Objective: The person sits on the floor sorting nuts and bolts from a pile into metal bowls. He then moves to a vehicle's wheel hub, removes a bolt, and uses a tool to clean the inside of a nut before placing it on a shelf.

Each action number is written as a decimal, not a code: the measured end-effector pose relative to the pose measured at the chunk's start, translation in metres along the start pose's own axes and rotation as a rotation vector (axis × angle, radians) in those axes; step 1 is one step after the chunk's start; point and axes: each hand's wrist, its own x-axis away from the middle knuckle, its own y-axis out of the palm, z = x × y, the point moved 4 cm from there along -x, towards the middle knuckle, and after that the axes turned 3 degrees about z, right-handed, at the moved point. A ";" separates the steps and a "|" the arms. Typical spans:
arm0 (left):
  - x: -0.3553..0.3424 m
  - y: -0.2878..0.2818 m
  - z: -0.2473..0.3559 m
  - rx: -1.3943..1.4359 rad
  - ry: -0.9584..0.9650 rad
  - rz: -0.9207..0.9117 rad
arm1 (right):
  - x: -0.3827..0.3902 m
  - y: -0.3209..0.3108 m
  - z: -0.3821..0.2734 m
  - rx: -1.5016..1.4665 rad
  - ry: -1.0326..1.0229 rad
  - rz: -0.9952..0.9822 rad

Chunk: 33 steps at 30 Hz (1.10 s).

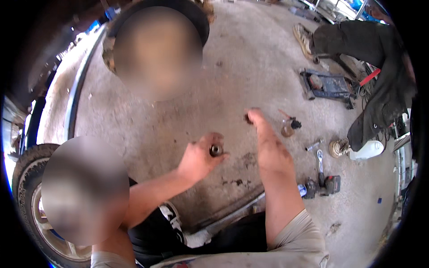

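Short, dark metal cylinder with a round opening in its end (216, 150) sits in the left hand (199, 155) of a person above a stained grey concrete floor (196, 96), its open end turned up toward the viewer, fingers and thumb curled about its sides. Farther off and to the right, the right hand (256, 117) is folded over low at the end of an outstretched arm; whether it pinches the dark spot at its fingers cannot be told. By appearance, the step in hand is one of holding and handling the metal piece; the next move would seem to call for a secure hold on its smooth, rounded wall. Containers stand to the right: a small, rounded brown vessel with a black top piece (287, 130), a thin red stick beside it, and, beyond, a translucent white plastic jug (367, 150), apparently on its side. A blue-and-white can (303, 190) shows just beside the right forearm, near a silver ratchet with a dark handle (320, 164). What the vessels hold cannot be made out.
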 end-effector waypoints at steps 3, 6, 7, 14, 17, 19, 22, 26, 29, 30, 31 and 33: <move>0.001 -0.005 0.020 -0.010 0.177 0.057 | 0.023 -0.018 0.001 -0.173 0.058 0.051; 0.007 -0.011 0.028 -0.059 0.343 0.150 | 0.045 -0.017 -0.003 -0.258 0.138 0.030; 0.008 -0.010 0.029 -0.078 0.396 0.186 | 0.048 -0.020 0.001 -0.243 0.160 0.027; 0.008 -0.016 0.026 -0.032 0.461 0.178 | 0.040 -0.018 0.013 -0.138 0.166 -0.013; 0.006 -0.010 0.021 0.040 0.379 0.118 | 0.039 -0.012 0.017 -0.229 0.085 0.025; 0.007 -0.008 0.020 0.044 0.389 0.112 | 0.042 -0.010 0.010 -0.122 0.064 0.114; 0.010 -0.007 0.017 0.008 0.407 0.092 | 0.042 -0.010 0.005 -0.076 0.053 0.167; 0.011 0.003 0.010 -0.006 0.307 0.003 | 0.040 -0.014 0.008 0.002 0.024 0.145; 0.019 0.031 -0.013 -0.013 0.063 -0.213 | 0.049 -0.015 0.005 -0.050 0.035 0.172; 0.023 0.045 -0.024 -0.019 -0.027 -0.307 | 0.051 -0.019 0.005 -0.048 0.057 0.154; 0.031 0.064 -0.041 -0.025 -0.108 -0.390 | 0.053 -0.022 0.005 -0.046 0.078 0.136; 0.062 0.101 -0.088 -0.076 -0.367 -0.508 | 0.057 -0.023 -0.002 -0.013 0.072 0.101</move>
